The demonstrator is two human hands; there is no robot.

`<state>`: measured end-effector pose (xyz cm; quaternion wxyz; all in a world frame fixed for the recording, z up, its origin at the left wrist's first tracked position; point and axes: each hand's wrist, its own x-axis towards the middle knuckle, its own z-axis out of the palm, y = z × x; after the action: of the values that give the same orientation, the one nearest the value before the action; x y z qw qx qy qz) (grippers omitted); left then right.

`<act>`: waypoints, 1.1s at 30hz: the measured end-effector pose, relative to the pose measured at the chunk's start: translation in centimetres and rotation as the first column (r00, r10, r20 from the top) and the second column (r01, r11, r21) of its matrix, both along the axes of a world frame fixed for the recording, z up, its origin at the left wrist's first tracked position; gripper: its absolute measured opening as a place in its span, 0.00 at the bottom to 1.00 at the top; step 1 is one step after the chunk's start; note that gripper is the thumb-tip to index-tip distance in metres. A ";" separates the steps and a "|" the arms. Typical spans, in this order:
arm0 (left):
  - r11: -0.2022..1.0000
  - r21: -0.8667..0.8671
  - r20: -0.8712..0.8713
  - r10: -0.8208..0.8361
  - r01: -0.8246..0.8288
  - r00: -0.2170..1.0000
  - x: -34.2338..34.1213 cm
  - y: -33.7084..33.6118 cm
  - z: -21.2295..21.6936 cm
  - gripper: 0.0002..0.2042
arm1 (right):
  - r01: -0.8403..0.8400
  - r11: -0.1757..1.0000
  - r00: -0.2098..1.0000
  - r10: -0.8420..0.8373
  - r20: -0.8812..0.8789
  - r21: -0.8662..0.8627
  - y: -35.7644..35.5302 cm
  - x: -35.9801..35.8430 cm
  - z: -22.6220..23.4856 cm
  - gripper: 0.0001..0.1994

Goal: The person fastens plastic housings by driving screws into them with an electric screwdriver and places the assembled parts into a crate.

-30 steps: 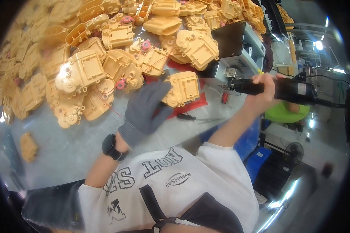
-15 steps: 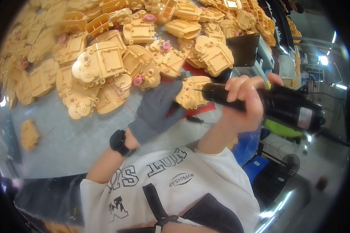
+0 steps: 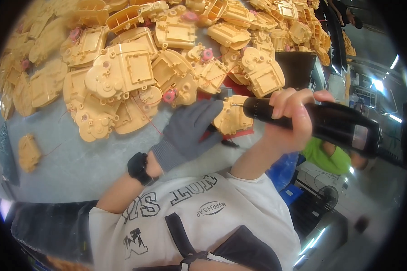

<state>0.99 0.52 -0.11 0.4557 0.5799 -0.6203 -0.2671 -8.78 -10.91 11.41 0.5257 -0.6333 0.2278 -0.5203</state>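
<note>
My left hand [image 3: 189, 131], in a grey knit glove, grips the left side of a yellow plastic housing [image 3: 232, 121]. My bare right hand [image 3: 295, 113] is wrapped round a black electric screwdriver [image 3: 343, 125], held nearly level. Its thin bit points left and meets the upper part of the housing; whether it sits in a screw is too small to tell. Under the housing shows a red piece [image 3: 245, 133] on the grey tabletop. A small dark tool [image 3: 230, 143] lies just in front of it.
A large heap of similar yellow housings [image 3: 122, 72], some with pink round parts and thin red wires, covers the far table. One lone housing [image 3: 29, 152] lies at the left. A dark box [image 3: 296, 67] stands beyond my right hand. Someone in a green top [image 3: 328, 158] is at the right.
The whole view has shifted a little, and more of the person in green shows. My hands keep their holds, with the screwdriver's bit still at the housing.
</note>
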 end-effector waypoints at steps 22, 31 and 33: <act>0.986 0.086 0.210 0.120 -0.140 0.970 -2.1 -1.7 3.2 0.34 | 0.128 0.971 0.953 -0.177 0.246 0.203 -1.1 -1.1 -1.5 0.20; 0.934 -0.258 -0.194 0.202 -0.249 0.960 1.8 3.1 7.8 0.22 | 0.155 0.988 0.790 -0.133 0.599 0.015 -0.3 -10.6 4.8 0.09; 0.867 -0.394 -0.126 0.279 -0.306 0.952 4.5 4.6 7.0 0.17 | 0.105 0.994 0.787 -0.072 0.613 -0.018 -0.1 -10.8 4.5 0.09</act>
<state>5.47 5.14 6.87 0.6216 0.5500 -0.5524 -0.0782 -19.62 -11.05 15.94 0.5299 -0.4329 0.0617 -0.7266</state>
